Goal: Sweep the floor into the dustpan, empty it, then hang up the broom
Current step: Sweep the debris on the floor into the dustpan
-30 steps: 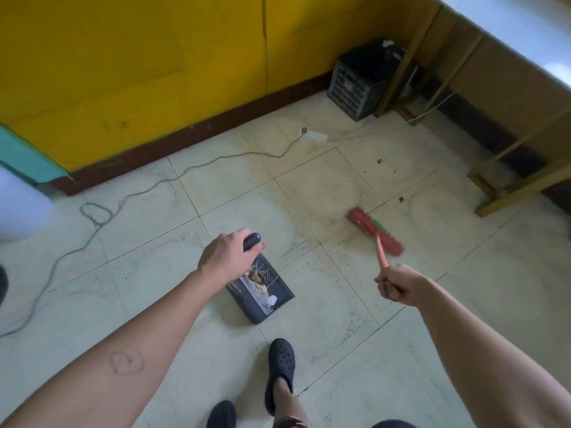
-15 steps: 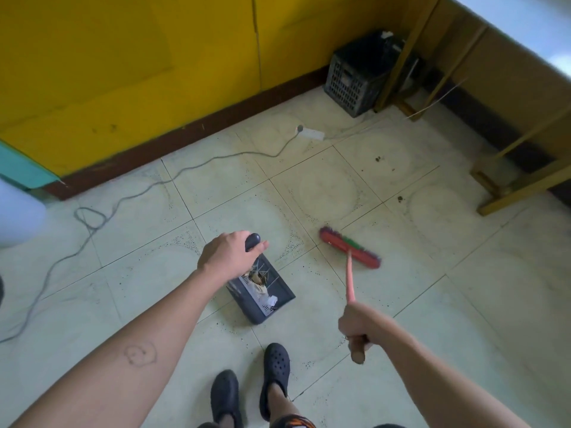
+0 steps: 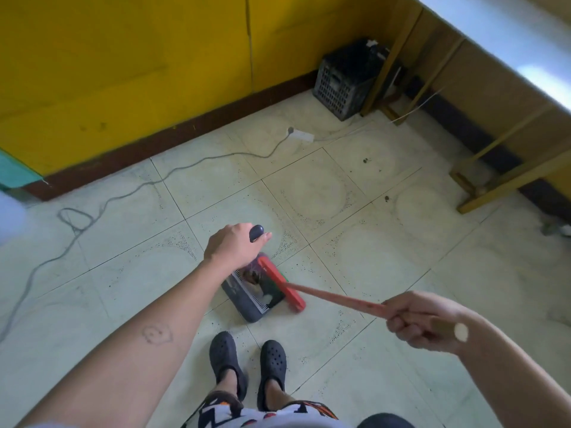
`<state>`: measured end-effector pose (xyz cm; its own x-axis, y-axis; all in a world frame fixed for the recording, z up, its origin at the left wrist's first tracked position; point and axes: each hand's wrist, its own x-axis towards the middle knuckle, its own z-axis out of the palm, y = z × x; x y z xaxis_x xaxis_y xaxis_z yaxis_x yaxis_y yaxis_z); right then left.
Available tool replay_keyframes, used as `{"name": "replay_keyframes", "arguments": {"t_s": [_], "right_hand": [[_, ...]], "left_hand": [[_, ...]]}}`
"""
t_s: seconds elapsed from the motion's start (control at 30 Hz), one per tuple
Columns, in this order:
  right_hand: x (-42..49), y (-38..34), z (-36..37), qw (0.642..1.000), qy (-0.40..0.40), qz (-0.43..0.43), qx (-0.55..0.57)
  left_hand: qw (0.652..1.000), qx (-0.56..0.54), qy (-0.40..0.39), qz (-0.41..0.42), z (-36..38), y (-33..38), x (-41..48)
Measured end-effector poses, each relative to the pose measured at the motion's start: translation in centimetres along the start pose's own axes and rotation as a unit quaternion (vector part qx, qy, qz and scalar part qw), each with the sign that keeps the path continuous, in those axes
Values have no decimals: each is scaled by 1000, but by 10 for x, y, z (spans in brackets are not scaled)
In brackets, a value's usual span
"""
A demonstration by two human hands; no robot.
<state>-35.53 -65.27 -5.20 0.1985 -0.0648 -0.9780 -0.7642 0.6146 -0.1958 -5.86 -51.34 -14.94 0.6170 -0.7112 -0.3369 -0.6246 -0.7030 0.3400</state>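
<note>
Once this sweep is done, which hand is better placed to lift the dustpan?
Probably the left. The left hand grips the upright handle of the dustpan; the right hand holds the broom, its head at the pan's mouth.

Red plastic broom head (image 3: 282, 284), green bristles beneath; salmon-pink broom handle (image 3: 340, 299), pale tan tip. Dark grey plastic dustpan (image 3: 244, 299), blue-black grip knob (image 3: 257, 233). Pale green-cream tiled floor (image 3: 386, 267): dark grout lines, black speckle bands, faint round motif per tile. Mustard-yellow wall (image 3: 139, 72), dark reddish-brown skirting board (image 3: 173, 140). Black lattice plastic crate (image 3: 343, 84). Grey cable (image 3: 129, 193), white power strip (image 3: 301, 135). Black perforated clogs (image 3: 273, 362). Shorts (image 3: 222, 412): black, white, orange zigzag print. Teal panel (image 3: 15, 174) at left edge.
</note>
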Motion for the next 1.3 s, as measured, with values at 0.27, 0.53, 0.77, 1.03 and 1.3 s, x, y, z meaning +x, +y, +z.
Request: {"name": "replay_keyframes", "arguments": {"t_s": [0.27, 0.53, 0.77, 1.03, 1.3], "right_hand": [[-28, 5, 17, 996, 27, -80, 8], [-13, 10, 32, 971, -26, -224, 82], [19, 6, 34, 932, -31, -286, 220], [37, 19, 34, 913, -25, -392, 113], [67, -1, 33, 889, 260, -347, -147]], "left_hand": [[997, -54, -51, -13, -4, -7, -14], [978, -194, -26, -65, 9, -7, -43], [931, -357, -22, -73, 20, -3, -62], [887, -451, -11, -99, 41, -29, -91], [893, -398, -50, -203, 58, -34, -79]]}}
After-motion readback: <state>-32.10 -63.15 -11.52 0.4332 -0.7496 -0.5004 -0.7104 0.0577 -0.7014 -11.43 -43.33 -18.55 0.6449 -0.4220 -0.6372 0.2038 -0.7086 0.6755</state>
